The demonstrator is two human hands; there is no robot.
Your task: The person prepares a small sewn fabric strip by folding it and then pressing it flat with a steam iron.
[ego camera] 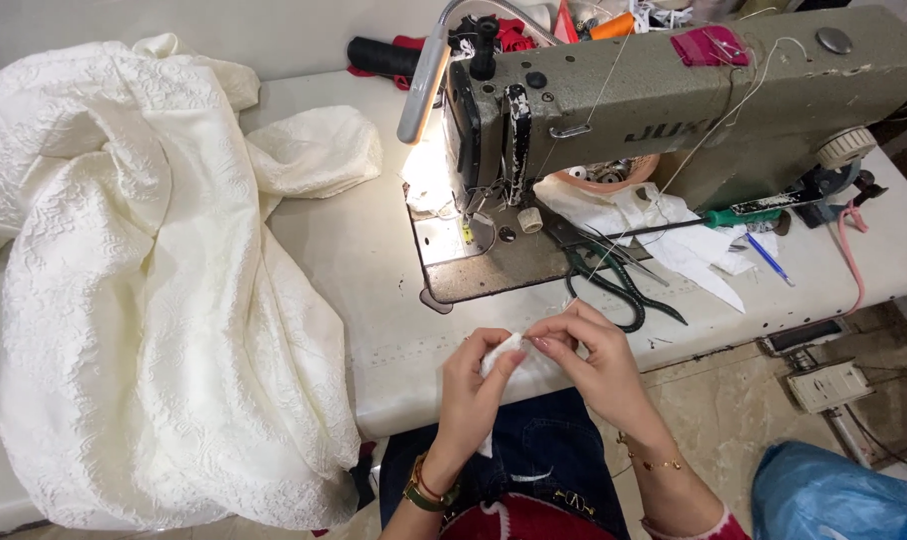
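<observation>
Just above the lap, at the tabletop (374,300) edge, the left hand (472,385) and right hand (586,352) pinch a small white fabric piece (501,355) between curled fingertips. Beyond lie scissors (614,285) and the sewing machine (674,100).

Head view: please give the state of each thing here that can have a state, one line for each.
Small white fabric piece: pinched between both hands, off the table.
Left hand: closed on the fabric piece.
Right hand: fingertips pinching the fabric piece.
Grey-green sewing machine: threaded, nothing under the needle.
Machine lamp: lit.
Large cream patterned cloth: crumpled, hanging over the table edge.
Dark-handled scissors: lying on the table.
</observation>
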